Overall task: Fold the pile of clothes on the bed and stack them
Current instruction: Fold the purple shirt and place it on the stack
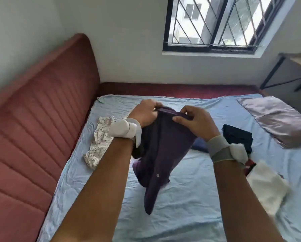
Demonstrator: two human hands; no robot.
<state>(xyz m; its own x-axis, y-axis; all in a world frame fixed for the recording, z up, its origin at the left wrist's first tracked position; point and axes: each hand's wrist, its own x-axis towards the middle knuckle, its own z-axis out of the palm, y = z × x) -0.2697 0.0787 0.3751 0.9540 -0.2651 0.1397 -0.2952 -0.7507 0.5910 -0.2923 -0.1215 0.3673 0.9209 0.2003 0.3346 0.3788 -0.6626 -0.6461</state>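
Purple shirt [161, 149] hangs above the bed [189, 198], its top edge pinched in the grip of both the left hand [144, 112] and the right hand [193, 120]. Folding looks barely begun: a floral garment [99, 142], dark clothes [237, 137] and a white piece [266, 186] lie loose around it, unstacked.

Dark purple shirt [161, 147], pale blue sheet [189, 198], white floral garment [98, 145], dusty-pink ribbed headboard [32, 128].
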